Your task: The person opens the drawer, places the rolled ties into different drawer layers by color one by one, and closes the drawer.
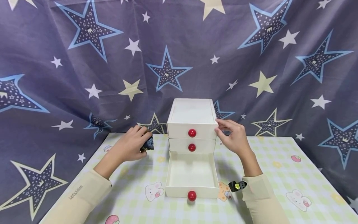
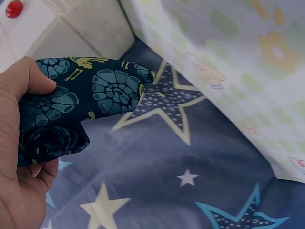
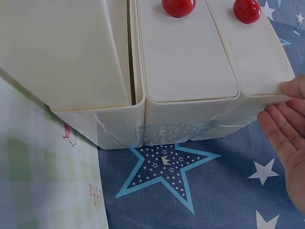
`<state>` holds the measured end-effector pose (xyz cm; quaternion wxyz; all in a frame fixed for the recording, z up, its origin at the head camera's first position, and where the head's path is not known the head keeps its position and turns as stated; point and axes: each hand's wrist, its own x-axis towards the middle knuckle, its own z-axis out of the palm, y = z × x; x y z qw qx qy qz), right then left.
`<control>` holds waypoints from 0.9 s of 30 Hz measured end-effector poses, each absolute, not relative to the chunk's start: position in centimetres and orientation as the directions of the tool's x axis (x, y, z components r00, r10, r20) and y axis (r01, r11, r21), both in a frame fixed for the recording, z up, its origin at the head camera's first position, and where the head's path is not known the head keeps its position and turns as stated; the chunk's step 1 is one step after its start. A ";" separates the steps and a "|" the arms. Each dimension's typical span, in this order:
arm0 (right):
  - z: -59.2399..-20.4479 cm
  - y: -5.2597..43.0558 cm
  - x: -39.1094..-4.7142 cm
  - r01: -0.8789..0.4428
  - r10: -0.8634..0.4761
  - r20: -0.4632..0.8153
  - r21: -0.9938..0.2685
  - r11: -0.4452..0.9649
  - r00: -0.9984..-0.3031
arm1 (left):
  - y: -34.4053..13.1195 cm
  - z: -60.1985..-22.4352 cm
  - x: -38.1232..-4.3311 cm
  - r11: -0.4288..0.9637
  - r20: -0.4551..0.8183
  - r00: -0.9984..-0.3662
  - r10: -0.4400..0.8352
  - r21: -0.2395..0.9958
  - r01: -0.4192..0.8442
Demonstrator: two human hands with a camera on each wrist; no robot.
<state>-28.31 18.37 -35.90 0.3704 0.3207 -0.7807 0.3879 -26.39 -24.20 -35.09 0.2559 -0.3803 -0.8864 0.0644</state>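
Observation:
A rolled-up dark blue cloth with a teal flower pattern (image 2: 114, 90) is gripped by my left hand (image 1: 131, 143), the thumb pressing on its upper side in the left wrist view. That hand is just left of a white drawer unit (image 1: 192, 111) with red round knobs. Its bottom drawer (image 1: 191, 171) is pulled out toward me and shows a bare white floor; the two above are pushed in. My right hand (image 1: 233, 135) holds the top drawer's right front corner, thumb on the front and fingers along the side. The left palm's inner part is hidden in the head view.
The unit stands on a table with a green-checked cloth (image 1: 134, 199) printed with cartoon animals. Behind hangs a blue-grey curtain with stars (image 1: 193, 37), close to the unit's back. A black strap device (image 1: 237, 186) is at my right wrist.

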 end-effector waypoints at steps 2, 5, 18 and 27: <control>-35.9 18.4 -28.4 -0.790 -0.212 0.829 -0.368 0.491 -0.518 | -23.7 -34.8 -26.0 0.690 0.410 -0.562 0.719 -0.318 0.651; -35.9 18.4 -28.4 -0.792 -0.214 0.829 -0.368 0.487 -0.517 | -22.8 -34.5 -25.4 0.670 0.417 -0.534 0.735 -0.331 0.664; -36.1 18.4 -28.5 -0.791 -0.210 0.825 -0.380 0.480 -0.525 | -19.3 -32.9 -23.1 0.621 0.440 -0.458 0.772 -0.370 0.691; -36.0 18.5 -28.5 -0.791 -0.209 0.828 -0.374 0.485 -0.520 | -17.4 -31.8 -21.4 0.600 0.445 -0.431 0.785 -0.374 0.707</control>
